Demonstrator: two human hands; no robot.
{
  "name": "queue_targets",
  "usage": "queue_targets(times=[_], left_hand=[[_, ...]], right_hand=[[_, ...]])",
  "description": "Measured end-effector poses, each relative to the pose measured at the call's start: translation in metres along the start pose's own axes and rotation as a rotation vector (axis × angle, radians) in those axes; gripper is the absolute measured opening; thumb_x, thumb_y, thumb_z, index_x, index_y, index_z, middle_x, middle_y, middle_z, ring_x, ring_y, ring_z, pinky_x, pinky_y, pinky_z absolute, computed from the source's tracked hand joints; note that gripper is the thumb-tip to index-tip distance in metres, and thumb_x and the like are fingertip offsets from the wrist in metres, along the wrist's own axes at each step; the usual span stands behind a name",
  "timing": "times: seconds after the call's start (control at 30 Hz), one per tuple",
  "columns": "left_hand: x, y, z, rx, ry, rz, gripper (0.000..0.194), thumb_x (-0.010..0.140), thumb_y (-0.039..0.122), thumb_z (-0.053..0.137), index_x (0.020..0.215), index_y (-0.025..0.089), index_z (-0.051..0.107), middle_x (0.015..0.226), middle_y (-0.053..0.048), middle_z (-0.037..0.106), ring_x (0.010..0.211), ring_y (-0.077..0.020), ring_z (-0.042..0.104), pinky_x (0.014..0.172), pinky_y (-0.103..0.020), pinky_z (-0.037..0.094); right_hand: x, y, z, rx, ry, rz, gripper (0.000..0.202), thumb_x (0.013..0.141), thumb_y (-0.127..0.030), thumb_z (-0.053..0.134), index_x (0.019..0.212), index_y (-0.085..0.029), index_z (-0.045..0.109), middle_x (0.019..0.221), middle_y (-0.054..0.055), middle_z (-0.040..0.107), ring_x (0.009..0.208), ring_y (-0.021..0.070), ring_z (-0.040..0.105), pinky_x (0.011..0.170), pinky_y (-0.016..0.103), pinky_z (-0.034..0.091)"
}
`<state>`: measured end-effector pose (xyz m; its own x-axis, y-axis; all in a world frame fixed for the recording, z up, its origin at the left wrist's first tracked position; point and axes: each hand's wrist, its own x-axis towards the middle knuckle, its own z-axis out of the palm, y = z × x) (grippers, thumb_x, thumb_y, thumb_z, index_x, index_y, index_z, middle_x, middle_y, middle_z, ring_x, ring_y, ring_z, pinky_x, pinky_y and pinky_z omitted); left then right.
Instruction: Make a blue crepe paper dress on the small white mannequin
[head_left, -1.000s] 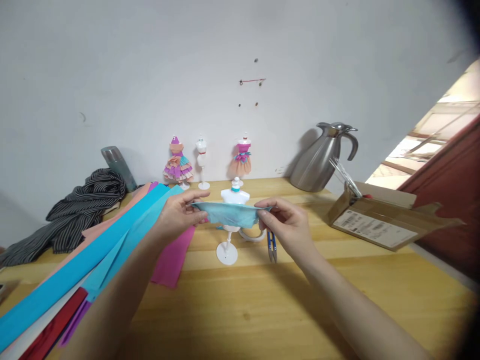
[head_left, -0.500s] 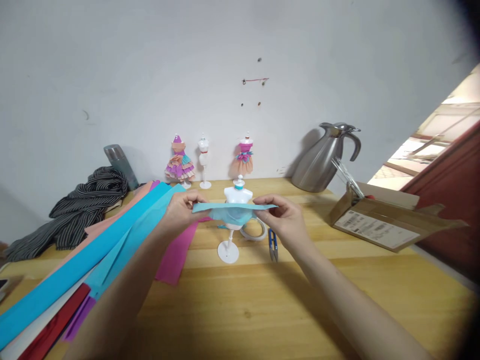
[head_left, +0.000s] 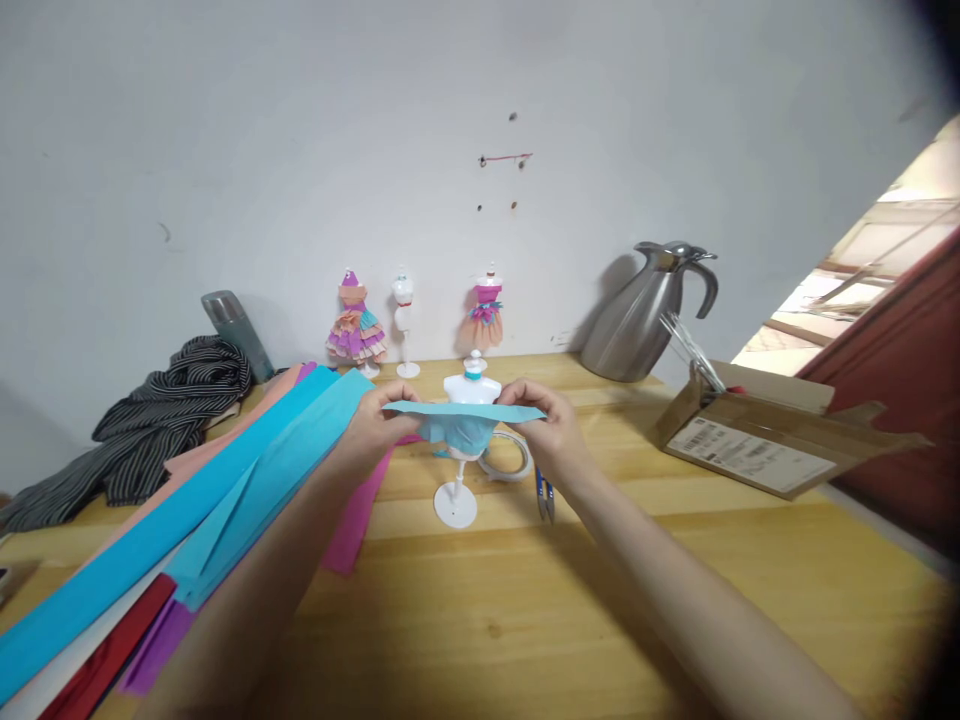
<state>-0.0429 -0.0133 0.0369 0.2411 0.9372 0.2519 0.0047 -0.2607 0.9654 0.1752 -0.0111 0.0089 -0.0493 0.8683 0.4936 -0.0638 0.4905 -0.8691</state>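
A light-blue crepe paper strip (head_left: 463, 411) is stretched level across the front of a small white dress-form mannequin (head_left: 471, 390). My left hand (head_left: 381, 420) pinches the strip's left end, and my right hand (head_left: 546, 425) pinches its right end. Below the strip, the mannequin's waist shows blue paper around it, and a thin blue band rings its neck. Its round white base stands on the table. Behind my right hand lie a roll of white tape (head_left: 506, 457) and blue-handled thread snips (head_left: 545, 497), the snips partly covered by the hand.
Crepe paper sheets (head_left: 165, 500) in several colours lie at left, beside a striped cloth (head_left: 176, 400) and a flask (head_left: 236, 330). Dressed mannequins (head_left: 356, 330) stand along the wall. A steel jug (head_left: 637, 315) and an open cardboard box (head_left: 757, 440) are at right.
Both hands still hold the strip against the mannequin. My right hand has shifted slightly left, covering the upper part of the snips. The whole view has moved a little.
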Motion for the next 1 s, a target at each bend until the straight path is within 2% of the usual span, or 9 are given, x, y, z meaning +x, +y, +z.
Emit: queue_targets(times=[0.1, 0.37, 0.57, 0.77, 1.0], left_hand=[[0.001, -0.006, 0.001, -0.052, 0.008, 0.001, 0.014, 0.068, 0.022, 0.068, 0.067, 0.016, 0.055, 0.057, 0.006, 0.052, 0.055, -0.0082, 0.049, 0.056, -0.02, 0.04], [0.006, -0.012, 0.006, -0.124, 0.142, 0.022, 0.028, 0.058, 0.029, 0.08, 0.077, 0.015, 0.065, 0.068, 0.001, 0.062, 0.063, -0.011, 0.055, 0.061, -0.023, 0.046], [0.01, -0.023, 0.008, -0.13, 0.131, -0.023, 0.027, 0.056, 0.029, 0.081, 0.073, 0.014, 0.067, 0.061, 0.002, 0.061, 0.05, -0.0082, 0.048, 0.048, -0.021, 0.041], [0.011, -0.018, 0.008, -0.043, 0.132, 0.04, 0.014, 0.059, 0.021, 0.075, 0.069, 0.015, 0.067, 0.068, -0.001, 0.068, 0.065, -0.014, 0.06, 0.065, -0.025, 0.05], [0.015, -0.018, 0.023, -0.088, 0.155, 0.045, 0.017, 0.055, 0.024, 0.073, 0.067, 0.015, 0.065, 0.066, 0.0, 0.068, 0.065, -0.0151, 0.062, 0.063, -0.026, 0.051]], right_hand=[[-0.001, 0.008, 0.003, 0.022, 0.034, 0.031, 0.005, 0.064, -0.021, 0.064, 0.066, -0.019, 0.059, 0.063, -0.002, 0.058, 0.063, 0.0146, 0.055, 0.061, 0.026, 0.044], [-0.002, 0.006, 0.013, 0.089, 0.098, 0.078, 0.015, 0.061, -0.027, 0.069, 0.068, -0.02, 0.059, 0.061, -0.003, 0.056, 0.054, 0.0107, 0.046, 0.052, 0.024, 0.039], [-0.001, 0.005, 0.015, 0.149, 0.089, 0.1, 0.025, 0.057, -0.029, 0.079, 0.068, -0.02, 0.059, 0.059, -0.005, 0.055, 0.053, 0.0099, 0.047, 0.053, 0.023, 0.04], [-0.002, 0.011, 0.013, 0.189, 0.088, 0.122, 0.023, 0.059, -0.029, 0.078, 0.068, -0.02, 0.06, 0.058, -0.005, 0.053, 0.054, 0.0103, 0.047, 0.054, 0.023, 0.04], [-0.002, 0.009, 0.017, 0.218, 0.108, 0.134, 0.022, 0.055, -0.025, 0.078, 0.066, -0.019, 0.06, 0.057, -0.005, 0.053, 0.054, 0.0098, 0.045, 0.053, 0.022, 0.038]])
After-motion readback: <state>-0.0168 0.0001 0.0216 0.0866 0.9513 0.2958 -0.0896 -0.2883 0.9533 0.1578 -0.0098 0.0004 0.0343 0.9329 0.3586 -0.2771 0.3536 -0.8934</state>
